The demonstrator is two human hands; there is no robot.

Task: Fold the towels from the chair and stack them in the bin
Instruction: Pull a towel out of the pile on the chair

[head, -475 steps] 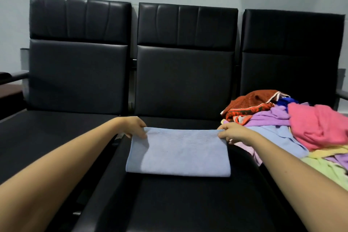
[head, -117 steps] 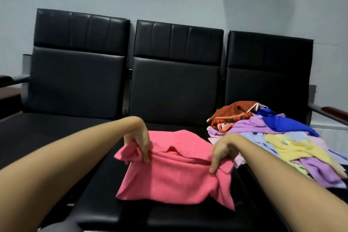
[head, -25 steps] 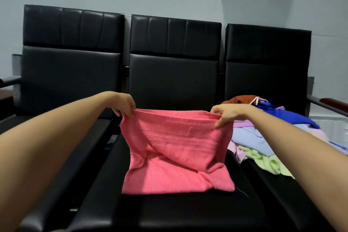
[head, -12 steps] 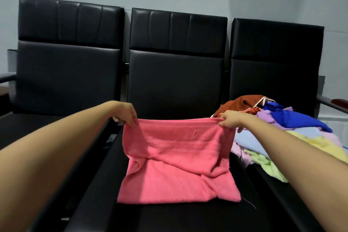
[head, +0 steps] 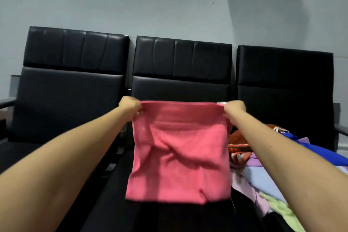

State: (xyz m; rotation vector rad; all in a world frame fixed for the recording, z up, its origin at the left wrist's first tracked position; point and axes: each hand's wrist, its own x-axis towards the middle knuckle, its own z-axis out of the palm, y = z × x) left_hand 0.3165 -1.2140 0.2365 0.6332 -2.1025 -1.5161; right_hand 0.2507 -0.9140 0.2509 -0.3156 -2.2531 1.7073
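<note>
A pink towel (head: 178,156) hangs in front of the middle black seat (head: 180,66), held up by its top edge. My left hand (head: 130,106) pinches the top left corner and my right hand (head: 234,108) pinches the top right corner. The towel's lower part is creased, and its bottom edge is near the seat cushion; the picture is blurred there. A heap of unfolded towels (head: 263,171) in orange, blue, purple, light blue and green lies on the right seat. No bin is in view.
Three black padded seats stand in a row against a grey wall (head: 131,2). The left seat (head: 71,84) has an armrest (head: 7,101) at its outer side. Another armrest (head: 341,132) sticks out at the far right.
Both hands have lifted the pink towel higher, so it now hangs nearly full length instead of lying bunched on the cushion. The camera has tilted upward.
</note>
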